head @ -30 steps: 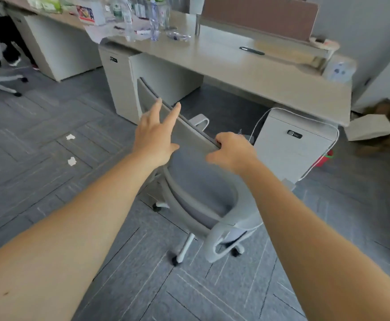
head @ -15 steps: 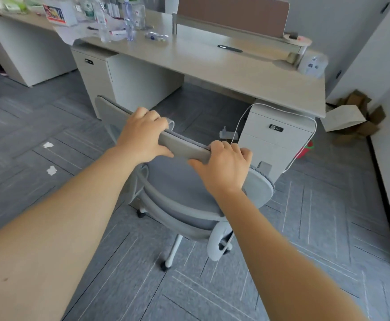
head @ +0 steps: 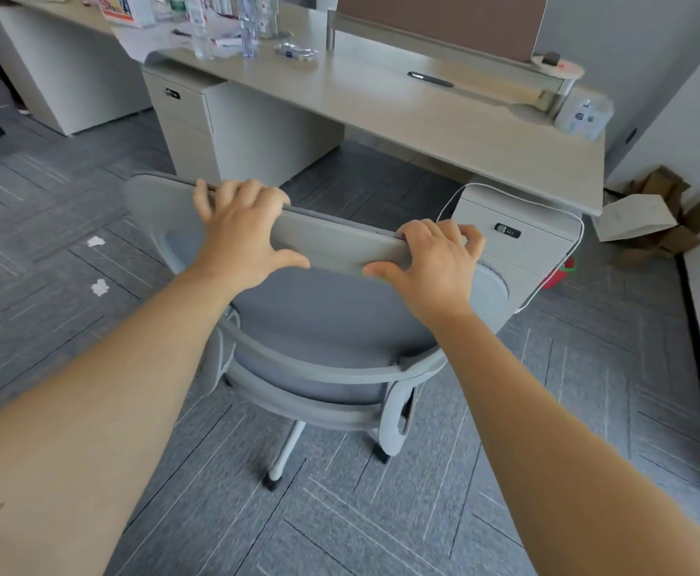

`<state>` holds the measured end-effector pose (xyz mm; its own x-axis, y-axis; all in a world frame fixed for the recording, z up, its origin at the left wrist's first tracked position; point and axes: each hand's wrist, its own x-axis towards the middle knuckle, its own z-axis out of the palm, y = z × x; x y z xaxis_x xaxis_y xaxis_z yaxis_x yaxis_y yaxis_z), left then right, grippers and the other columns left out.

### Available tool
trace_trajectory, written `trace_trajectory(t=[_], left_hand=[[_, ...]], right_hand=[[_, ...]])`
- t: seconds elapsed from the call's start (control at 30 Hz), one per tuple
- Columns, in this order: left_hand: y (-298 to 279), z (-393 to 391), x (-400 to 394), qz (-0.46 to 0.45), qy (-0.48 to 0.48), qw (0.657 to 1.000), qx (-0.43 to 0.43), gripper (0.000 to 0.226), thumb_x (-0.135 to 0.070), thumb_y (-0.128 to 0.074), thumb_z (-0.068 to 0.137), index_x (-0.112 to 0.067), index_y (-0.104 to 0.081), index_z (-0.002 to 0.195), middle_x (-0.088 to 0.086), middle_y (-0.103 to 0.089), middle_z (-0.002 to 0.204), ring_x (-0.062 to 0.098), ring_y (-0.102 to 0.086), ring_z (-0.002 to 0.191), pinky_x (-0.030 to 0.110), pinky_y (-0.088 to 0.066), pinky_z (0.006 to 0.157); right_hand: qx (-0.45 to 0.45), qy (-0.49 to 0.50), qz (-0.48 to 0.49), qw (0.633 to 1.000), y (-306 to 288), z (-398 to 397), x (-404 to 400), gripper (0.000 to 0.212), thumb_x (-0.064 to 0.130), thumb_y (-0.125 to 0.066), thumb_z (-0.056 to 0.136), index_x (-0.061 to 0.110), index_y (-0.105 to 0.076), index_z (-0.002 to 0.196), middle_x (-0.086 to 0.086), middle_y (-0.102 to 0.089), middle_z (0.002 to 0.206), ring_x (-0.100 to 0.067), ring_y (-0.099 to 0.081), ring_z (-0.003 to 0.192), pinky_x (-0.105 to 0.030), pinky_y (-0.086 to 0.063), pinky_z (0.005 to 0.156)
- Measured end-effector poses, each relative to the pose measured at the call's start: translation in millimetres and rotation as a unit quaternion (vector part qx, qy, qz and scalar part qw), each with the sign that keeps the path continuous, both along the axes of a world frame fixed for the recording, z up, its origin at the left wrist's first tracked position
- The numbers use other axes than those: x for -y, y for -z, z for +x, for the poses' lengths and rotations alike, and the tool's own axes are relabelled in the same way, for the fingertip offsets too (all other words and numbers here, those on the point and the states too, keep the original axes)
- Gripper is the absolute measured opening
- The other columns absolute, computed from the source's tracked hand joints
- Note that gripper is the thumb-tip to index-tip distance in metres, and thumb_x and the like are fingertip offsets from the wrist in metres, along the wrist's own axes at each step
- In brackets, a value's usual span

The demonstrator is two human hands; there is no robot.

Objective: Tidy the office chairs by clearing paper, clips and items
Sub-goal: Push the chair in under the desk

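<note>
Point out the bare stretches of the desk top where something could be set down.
The desk is bare between the crushed bottle and the black pen, and along the front edge toward the wipes tub. Its left end is crowded with bottles and papers.

Bright, even daylight, soft and without glare. Faint shadow under the desk (head: 381, 114) and below the chair (head: 323, 326) on the carpet (head: 381, 513). Strong wide-angle bending at the edges, forearms stretched large. Slight motion smear throughout; bottles (head: 248, 27) far back soft, labels unreadable.
</note>
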<state>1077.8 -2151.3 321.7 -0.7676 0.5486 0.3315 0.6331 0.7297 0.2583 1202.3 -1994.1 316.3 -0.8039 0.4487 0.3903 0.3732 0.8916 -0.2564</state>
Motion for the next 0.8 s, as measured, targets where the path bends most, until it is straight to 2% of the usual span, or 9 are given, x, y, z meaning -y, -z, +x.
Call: trace_trajectory(t=[0.1, 0.2, 0.4, 0.6, 0.8], left_hand=[[0, -10, -11, 0.001, 0.011, 1.000, -0.003, 0.077, -0.044, -0.080, 0.058, -0.004, -0.053, 0.119, 0.016, -0.054, 0.119, 0.034, -0.037, 0.122, 0.046, -0.008, 0.112], [0, -28, -16, -0.004, 0.029, 0.999, -0.022, 0.076, -0.046, -0.079, 0.057, -0.003, -0.055, 0.115, 0.017, -0.057, 0.113, 0.033, -0.043, 0.115, 0.034, -0.015, 0.097], [0, -79, -36, -0.027, 0.049, 0.997, -0.046, 0.070, -0.053, -0.076, 0.059, -0.002, -0.057, 0.104, 0.015, -0.063, 0.103, 0.031, -0.051, 0.106, 0.032, -0.018, 0.090], [5, -154, -63, 0.003, 0.086, 0.995, -0.046, 0.070, -0.051, -0.077, 0.058, 0.000, -0.058, 0.102, 0.018, -0.064, 0.101, 0.034, -0.051, 0.103, 0.035, -0.020, 0.089], [6, -246, -70, -0.002, 0.106, 0.993, -0.041, 0.068, -0.050, -0.077, 0.059, 0.000, -0.057, 0.102, 0.017, -0.063, 0.101, 0.033, -0.051, 0.102, 0.033, -0.019, 0.088]], right_hand=[[0.013, -0.001, 0.000, 1.000, 0, -9, -9, 0.054, 0.052, -0.064, 0.076, 0.008, -0.059, 0.107, -0.006, -0.064, 0.109, -0.028, -0.047, 0.111, -0.030, -0.009, 0.093], [0.028, 0.003, 0.001, 1.000, 2, -24, -12, 0.054, 0.051, -0.062, 0.079, 0.009, -0.056, 0.113, -0.007, -0.061, 0.115, -0.028, -0.045, 0.113, -0.032, -0.011, 0.090], [0.031, 0.020, -0.034, 0.999, 5, -72, -27, 0.051, 0.046, -0.064, 0.080, 0.010, -0.055, 0.115, -0.006, -0.057, 0.117, -0.028, -0.042, 0.113, -0.032, -0.013, 0.088], [0.018, 0.063, -0.073, 0.995, 5, -143, -47, 0.053, 0.043, -0.067, 0.078, 0.009, -0.055, 0.117, -0.007, -0.056, 0.121, -0.028, -0.040, 0.115, -0.030, -0.014, 0.096], [0.002, 0.093, -0.078, 0.993, 9, -227, -45, 0.051, 0.043, -0.068, 0.077, 0.009, -0.057, 0.114, -0.006, -0.058, 0.118, -0.028, -0.042, 0.113, -0.029, -0.013, 0.090]])
